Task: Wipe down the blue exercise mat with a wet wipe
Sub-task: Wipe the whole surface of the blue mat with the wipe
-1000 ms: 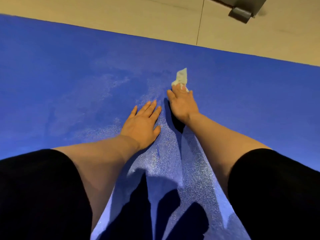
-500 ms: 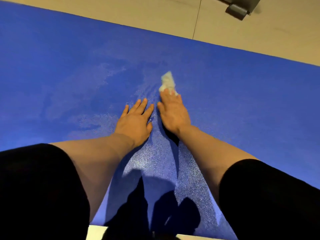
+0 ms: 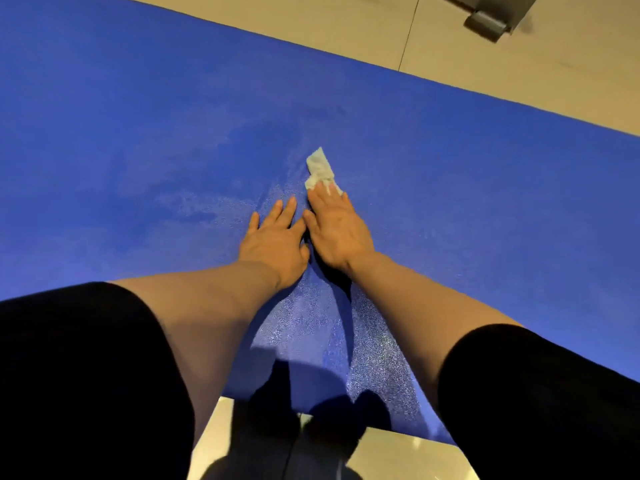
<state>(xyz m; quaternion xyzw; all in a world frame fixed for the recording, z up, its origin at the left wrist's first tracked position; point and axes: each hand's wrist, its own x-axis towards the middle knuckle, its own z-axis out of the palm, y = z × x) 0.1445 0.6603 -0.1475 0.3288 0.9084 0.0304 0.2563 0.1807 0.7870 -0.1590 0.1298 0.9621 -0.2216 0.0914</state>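
blue exercise mat (image 3: 450, 188) fills most of my view, beige tile floor (image 3: 311, 26) at 12 o'clock. i read no labels or writing. right hand (image 3: 337, 230) presses flat on the wet wipe (image 3: 320, 169), fingers straight and together, wipe poking out at 12 o'clock of the fingertips. left hand (image 3: 275, 240) lies flat beside it, fingers slightly spread. versus 0.5 s ago the hands sit closer, thumbs nearly touching. grey metal piece (image 3: 488, 20) at 1 o'clock.
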